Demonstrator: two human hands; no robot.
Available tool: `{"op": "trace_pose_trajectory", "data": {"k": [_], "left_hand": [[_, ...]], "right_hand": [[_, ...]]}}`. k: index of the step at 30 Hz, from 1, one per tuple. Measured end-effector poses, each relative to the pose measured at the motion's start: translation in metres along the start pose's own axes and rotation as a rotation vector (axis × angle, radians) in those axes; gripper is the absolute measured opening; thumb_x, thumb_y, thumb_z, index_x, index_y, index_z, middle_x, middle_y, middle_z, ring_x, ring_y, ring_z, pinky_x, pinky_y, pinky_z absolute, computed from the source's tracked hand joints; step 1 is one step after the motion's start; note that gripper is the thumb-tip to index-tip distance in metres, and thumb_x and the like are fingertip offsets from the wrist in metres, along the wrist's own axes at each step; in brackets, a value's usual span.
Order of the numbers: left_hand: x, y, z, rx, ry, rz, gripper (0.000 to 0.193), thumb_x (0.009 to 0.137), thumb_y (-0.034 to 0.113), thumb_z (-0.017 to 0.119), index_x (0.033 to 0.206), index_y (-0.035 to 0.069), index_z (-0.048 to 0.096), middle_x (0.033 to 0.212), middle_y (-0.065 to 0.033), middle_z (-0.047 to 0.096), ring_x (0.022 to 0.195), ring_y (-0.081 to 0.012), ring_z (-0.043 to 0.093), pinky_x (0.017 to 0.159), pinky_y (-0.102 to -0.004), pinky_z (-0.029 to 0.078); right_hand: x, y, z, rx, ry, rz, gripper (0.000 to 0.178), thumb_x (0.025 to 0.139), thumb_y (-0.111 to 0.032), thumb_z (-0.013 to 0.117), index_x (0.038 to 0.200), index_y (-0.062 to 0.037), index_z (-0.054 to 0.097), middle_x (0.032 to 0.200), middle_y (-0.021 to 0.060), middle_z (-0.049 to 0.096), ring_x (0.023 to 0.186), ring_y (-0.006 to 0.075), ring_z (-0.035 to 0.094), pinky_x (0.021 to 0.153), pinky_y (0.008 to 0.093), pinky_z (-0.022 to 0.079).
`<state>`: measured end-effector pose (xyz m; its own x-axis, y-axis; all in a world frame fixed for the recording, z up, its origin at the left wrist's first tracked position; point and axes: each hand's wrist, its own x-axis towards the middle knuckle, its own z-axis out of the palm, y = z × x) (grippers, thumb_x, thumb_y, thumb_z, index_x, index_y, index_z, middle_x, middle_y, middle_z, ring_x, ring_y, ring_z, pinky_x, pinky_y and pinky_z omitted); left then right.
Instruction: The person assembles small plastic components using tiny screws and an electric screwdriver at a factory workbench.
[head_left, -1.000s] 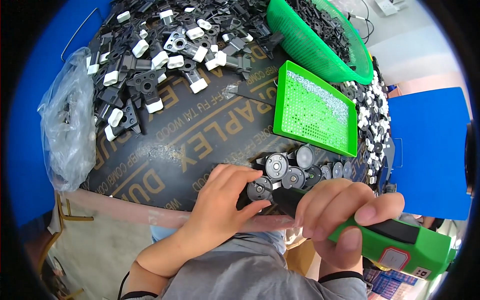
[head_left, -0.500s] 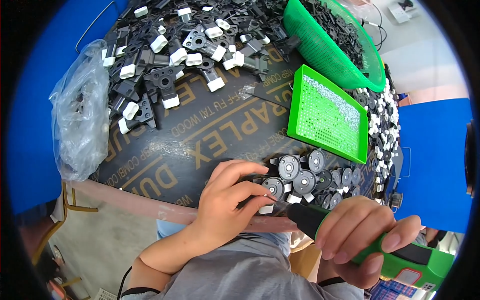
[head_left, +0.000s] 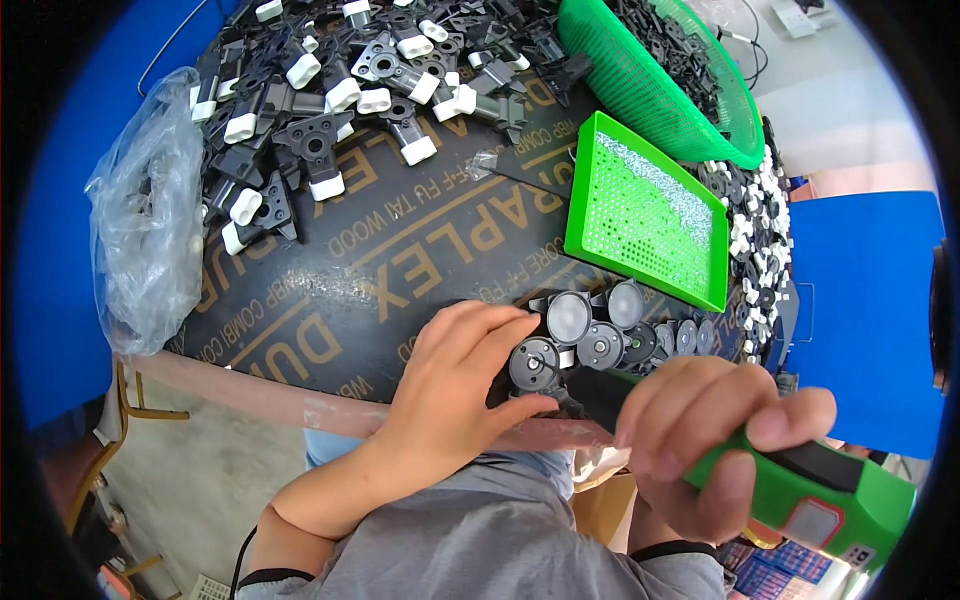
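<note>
Worktop [head_left: 450, 250], black board with gold lettering: anything nudged over its near rim could fall.

Tray [head_left: 648, 277], shallow green perforated plastic: a bump might scatter its tiny silvery pieces [head_left: 655, 180].

Power screwdriver [head_left: 780, 492], green body, black nose [head_left: 595, 393]: held slanting; a sideways slip could send it skating into the left thumb.

Hands, two: right hand [head_left: 690, 420] wrapped round the screwdriver; left hand [head_left: 460, 365] curved, thumb and forefinger flanking the wheel-like part; whether it grips, cannot tell.

Wheel-like part [head_left: 534, 364], round, dark grey: near the worktop's front edge, between left hand and nose; if loosely held, it might twist or tip.

Obscured, largest first: heap of black three-armed brackets with white caps [head_left: 310, 145], cut off above; wheel-like part's underside, hidden; screwdriver's tip, too fine to confirm contact; silvery pieces, too small to identify.
</note>
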<state>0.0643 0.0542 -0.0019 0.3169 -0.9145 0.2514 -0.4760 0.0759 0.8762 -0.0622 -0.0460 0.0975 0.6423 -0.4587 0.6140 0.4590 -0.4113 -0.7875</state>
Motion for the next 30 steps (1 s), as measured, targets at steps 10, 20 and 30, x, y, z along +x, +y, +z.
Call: {"op": "trace_pose_trajectory", "data": {"k": [10,20,30], "left_hand": [[-0.002,-0.007,0.003,0.040,-0.027,0.012,0.054,0.068,0.019,0.086,0.115,0.003,0.066,0.111,-0.0117,0.064,0.111,-0.0327,0.055,0.095,-0.0432,0.045],[-0.002,-0.005,0.004,0.073,-0.035,-0.039,0.053,0.068,0.024,0.086,0.114,0.006,0.068,0.110,-0.0123,0.064,0.111,-0.0334,0.056,0.094,-0.0450,0.044],[0.000,0.000,0.006,0.122,-0.060,-0.052,0.063,0.071,0.031,0.086,0.122,0.003,0.062,0.113,-0.0131,0.064,0.112,-0.0334,0.056,0.096,-0.0447,0.042]], "right_hand": [[0.009,0.018,-0.005,0.048,-0.148,0.134,0.030,0.095,-0.021,0.067,0.106,-0.0100,0.042,0.065,0.0065,0.056,0.048,0.0182,0.053,0.048,0.0336,0.048],[0.014,0.007,-0.026,-0.004,-0.034,0.199,0.024,0.094,-0.011,0.063,0.107,-0.0094,0.043,0.067,0.0070,0.054,0.056,0.0198,0.056,0.052,0.0363,0.051],[0.026,0.065,-0.112,-0.223,0.566,0.060,0.022,0.093,-0.008,0.053,0.114,-0.0053,0.045,0.066,0.0069,0.048,0.053,0.0170,0.048,0.052,0.0333,0.045]]}}
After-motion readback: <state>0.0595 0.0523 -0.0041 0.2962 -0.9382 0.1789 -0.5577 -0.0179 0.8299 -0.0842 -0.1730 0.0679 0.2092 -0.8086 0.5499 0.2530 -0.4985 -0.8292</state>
